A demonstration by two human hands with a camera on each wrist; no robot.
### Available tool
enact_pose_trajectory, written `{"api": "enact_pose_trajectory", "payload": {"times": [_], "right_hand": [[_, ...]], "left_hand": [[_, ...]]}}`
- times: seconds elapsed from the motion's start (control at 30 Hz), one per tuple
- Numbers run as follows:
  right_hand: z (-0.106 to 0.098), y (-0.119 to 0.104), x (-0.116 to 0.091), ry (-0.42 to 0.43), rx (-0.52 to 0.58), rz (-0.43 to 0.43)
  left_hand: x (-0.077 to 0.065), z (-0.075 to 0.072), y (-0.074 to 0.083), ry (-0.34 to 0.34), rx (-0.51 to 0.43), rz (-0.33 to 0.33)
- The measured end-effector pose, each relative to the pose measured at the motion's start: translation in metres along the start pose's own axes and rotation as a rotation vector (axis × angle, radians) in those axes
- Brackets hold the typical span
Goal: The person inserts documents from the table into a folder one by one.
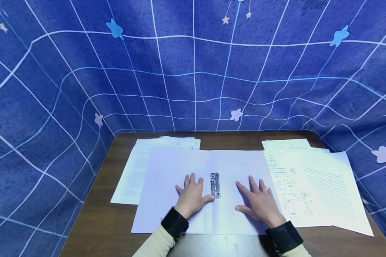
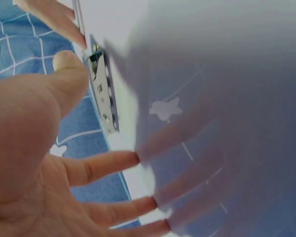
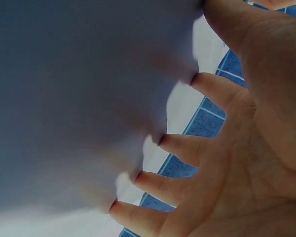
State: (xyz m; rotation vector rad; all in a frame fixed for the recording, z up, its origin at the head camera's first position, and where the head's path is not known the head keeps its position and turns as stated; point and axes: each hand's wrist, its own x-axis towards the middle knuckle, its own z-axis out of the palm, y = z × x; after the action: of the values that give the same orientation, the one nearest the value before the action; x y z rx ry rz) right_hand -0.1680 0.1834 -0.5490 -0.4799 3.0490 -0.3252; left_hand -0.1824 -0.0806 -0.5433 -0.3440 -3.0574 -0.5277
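Note:
A pale lilac folder [image 1: 167, 178] lies spread flat on the table, with a metal lever clip [image 1: 215, 185] just right of its spine. My left hand [image 1: 193, 198] rests on the left cover, fingers spread, its thumb reaching to the clip's lower end. On the right cover my right hand [image 1: 258, 203] lies with spread fingers, its fingertips [image 3: 200, 81] touching the glossy surface. In the left wrist view the metal clip [image 2: 104, 94] stands beyond the thumb, and the fingers reflect in the cover. Neither hand holds anything.
Printed sheets [image 1: 125, 185] lie partly under the folder's left side. More sheets [image 1: 328, 192], with technical drawings and text, spread to the right, overlapping one another. The brown wooden table [image 1: 93, 221] backs onto a blue curtain [image 1: 180, 85] with stars and grid lines.

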Motion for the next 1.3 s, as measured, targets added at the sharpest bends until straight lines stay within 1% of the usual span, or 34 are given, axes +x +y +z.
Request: {"api": "enact_pose_trajectory", "payload": {"times": [0.1,0.2,0.43,0.57,0.83,0.9,1.0,1.1,1.2,1.3], "right_hand": [[0.0,0.0,0.001,-0.008,0.001,-0.001],[0.0,-0.002,0.0,-0.017,0.005,0.004],[-0.001,-0.002,-0.002,-0.027,0.001,0.011],[-0.001,-0.002,-0.004,-0.017,0.0,0.007],[-0.001,-0.004,-0.004,-0.023,-0.004,0.012],[-0.001,-0.004,-0.004,-0.023,-0.001,0.013],[-0.002,-0.004,-0.003,-0.024,0.0,0.014],[-0.002,-0.005,-0.003,-0.028,0.004,0.014],[-0.002,-0.005,-0.002,-0.036,0.011,0.015],[-0.003,-0.005,-0.001,-0.041,0.015,0.016]], "left_hand": [[0.0,0.004,0.003,0.038,0.032,-0.011],[0.0,0.007,0.004,0.055,0.032,-0.021],[0.001,0.012,0.011,0.051,0.007,-0.076],[0.001,0.016,0.016,0.064,0.016,-0.099],[0.003,0.02,0.02,0.096,0.047,-0.103],[0.003,0.02,0.02,0.094,0.047,-0.108],[0.003,0.021,0.018,0.085,0.028,-0.116],[0.001,0.021,0.017,0.071,-0.015,-0.12],[-0.001,0.02,0.015,0.067,-0.05,-0.109],[-0.001,0.02,0.015,0.067,-0.063,-0.093]]}}
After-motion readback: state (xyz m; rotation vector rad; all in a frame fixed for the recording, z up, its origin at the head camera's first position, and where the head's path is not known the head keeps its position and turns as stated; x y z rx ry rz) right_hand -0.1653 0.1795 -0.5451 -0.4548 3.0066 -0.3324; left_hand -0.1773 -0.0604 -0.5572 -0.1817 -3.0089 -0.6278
